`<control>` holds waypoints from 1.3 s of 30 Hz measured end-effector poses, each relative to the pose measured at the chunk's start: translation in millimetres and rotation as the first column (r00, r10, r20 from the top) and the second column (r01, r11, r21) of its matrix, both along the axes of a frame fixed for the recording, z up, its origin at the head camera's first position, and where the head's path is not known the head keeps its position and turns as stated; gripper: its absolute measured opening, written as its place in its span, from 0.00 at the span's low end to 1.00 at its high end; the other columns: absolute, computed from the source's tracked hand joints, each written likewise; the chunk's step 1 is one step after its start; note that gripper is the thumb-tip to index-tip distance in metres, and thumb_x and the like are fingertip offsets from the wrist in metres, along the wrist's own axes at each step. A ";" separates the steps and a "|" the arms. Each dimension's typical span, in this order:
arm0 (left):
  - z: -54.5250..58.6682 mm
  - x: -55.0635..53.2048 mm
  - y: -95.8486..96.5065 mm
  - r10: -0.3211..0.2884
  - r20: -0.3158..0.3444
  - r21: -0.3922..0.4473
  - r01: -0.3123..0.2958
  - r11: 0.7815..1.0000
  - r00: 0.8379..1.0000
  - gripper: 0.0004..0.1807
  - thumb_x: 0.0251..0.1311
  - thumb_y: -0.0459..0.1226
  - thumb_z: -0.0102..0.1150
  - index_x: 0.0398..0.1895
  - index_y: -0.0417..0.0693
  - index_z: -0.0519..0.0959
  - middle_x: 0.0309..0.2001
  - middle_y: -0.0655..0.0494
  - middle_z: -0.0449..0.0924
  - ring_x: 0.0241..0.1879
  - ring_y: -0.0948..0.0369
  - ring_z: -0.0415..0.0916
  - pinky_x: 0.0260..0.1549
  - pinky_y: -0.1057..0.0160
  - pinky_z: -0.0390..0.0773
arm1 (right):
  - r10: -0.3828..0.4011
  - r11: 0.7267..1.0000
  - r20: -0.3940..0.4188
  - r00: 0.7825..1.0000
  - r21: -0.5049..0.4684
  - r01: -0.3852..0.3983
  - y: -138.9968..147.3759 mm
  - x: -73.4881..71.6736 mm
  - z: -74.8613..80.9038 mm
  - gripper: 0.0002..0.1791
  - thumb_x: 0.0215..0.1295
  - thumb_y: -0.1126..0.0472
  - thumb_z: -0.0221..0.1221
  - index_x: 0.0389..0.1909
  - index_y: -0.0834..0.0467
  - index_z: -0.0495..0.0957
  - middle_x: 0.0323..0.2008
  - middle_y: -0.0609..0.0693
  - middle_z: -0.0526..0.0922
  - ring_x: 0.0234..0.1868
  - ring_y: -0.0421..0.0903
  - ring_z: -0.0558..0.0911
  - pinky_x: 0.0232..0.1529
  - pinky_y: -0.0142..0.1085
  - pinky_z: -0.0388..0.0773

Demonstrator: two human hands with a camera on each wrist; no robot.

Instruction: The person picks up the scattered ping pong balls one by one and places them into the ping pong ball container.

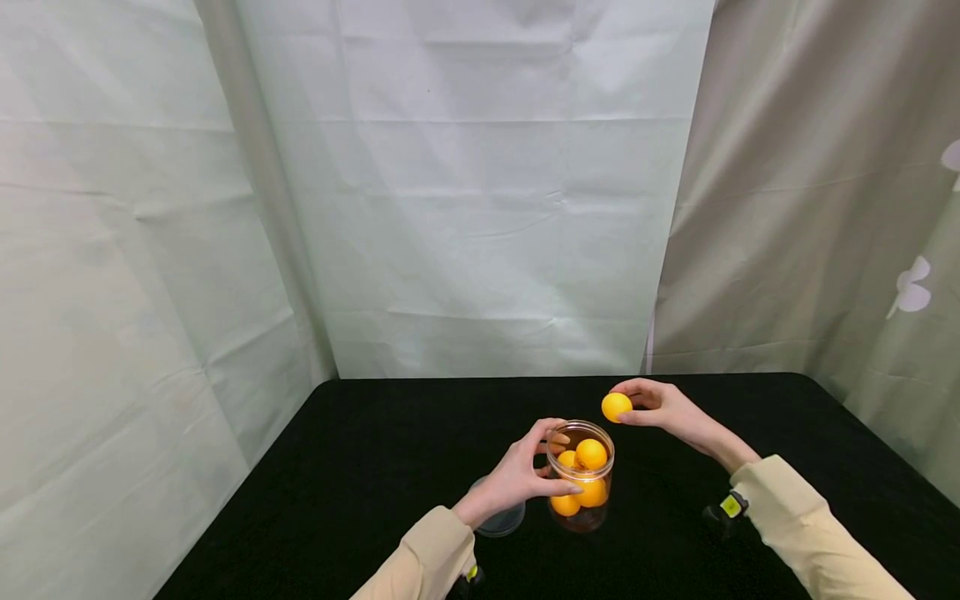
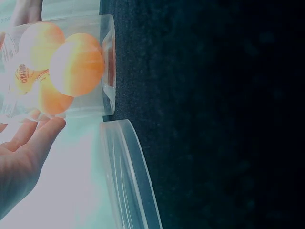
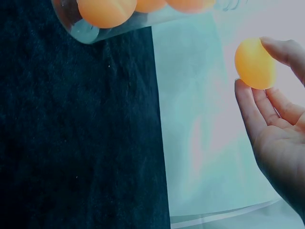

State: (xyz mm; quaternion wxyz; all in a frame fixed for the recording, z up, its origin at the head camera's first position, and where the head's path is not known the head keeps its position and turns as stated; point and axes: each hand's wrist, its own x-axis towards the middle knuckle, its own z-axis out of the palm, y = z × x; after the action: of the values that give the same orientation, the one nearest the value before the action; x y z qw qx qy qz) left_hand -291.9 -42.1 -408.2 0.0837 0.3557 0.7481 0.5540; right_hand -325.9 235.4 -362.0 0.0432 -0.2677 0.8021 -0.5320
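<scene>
A clear jar [image 1: 586,522] with a threaded mouth stands upright on the black table, several orange ping-pong balls [image 1: 591,454] inside it. My left hand [image 1: 517,468] grips the jar near its rim, thumb on the near side and fingers round the far side. To the right of the mouth and a little above it, my right hand [image 1: 660,408] pinches one orange ping-pong ball [image 1: 617,407] between thumb and fingertips. In the right wrist view that held ball [image 3: 255,64] is apart from the jar [image 3: 86,31].
A round clear lid [image 1: 502,521] lies on the table left of the jar, partly hidden under my left wrist. The black table [image 1: 420,425] reaches back to pale curtains [image 1: 480,208] that hang behind and on both sides.
</scene>
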 end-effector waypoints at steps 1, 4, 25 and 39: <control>-0.9 -0.6 0.0 0.001 -0.001 -0.002 -0.001 1.000 1.000 0.35 0.52 0.40 0.64 0.61 0.62 0.57 0.55 0.54 0.63 0.51 0.56 0.66 0.42 0.61 0.72 | 0.005 1.000 -0.005 1.000 -0.001 -0.005 -0.6 0.3 0.5 0.21 0.59 0.59 0.59 0.52 0.61 0.69 0.44 0.57 0.76 0.45 0.58 0.73 0.44 0.47 0.71; -1.1 -1.5 0.0 -0.002 0.004 0.005 0.002 1.000 1.000 0.35 0.52 0.41 0.64 0.61 0.63 0.57 0.55 0.55 0.63 0.51 0.58 0.66 0.42 0.61 0.73 | 0.019 1.000 -0.017 1.000 -0.003 -0.019 -2.5 1.0 2.4 0.21 0.59 0.59 0.59 0.52 0.60 0.69 0.45 0.57 0.75 0.46 0.57 0.73 0.44 0.47 0.71; 1.5 0.7 1.0 -0.036 0.006 0.031 0.036 0.999 0.999 0.36 0.51 0.39 0.63 0.62 0.59 0.56 0.56 0.52 0.61 0.52 0.55 0.64 0.43 0.60 0.72 | 0.065 0.997 -0.026 0.998 -0.029 -0.065 -13.3 10.5 15.3 0.21 0.60 0.60 0.58 0.52 0.61 0.69 0.45 0.58 0.75 0.47 0.60 0.72 0.44 0.46 0.72; -1.3 -0.7 -0.4 -0.019 0.021 0.026 0.019 0.999 1.000 0.35 0.51 0.41 0.64 0.61 0.64 0.57 0.56 0.54 0.62 0.52 0.57 0.65 0.43 0.62 0.72 | 0.111 0.993 -0.037 0.993 -0.041 -0.112 -23.5 16.9 22.3 0.20 0.59 0.62 0.58 0.52 0.62 0.69 0.44 0.58 0.75 0.45 0.59 0.73 0.44 0.47 0.72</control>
State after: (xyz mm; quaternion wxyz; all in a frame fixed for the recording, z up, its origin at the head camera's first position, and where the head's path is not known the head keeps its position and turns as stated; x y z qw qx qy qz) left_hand -292.5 -42.6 -409.5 0.0924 0.3580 0.7364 0.5666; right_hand -309.0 211.9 -339.7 0.0529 -0.3222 0.7748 -0.5413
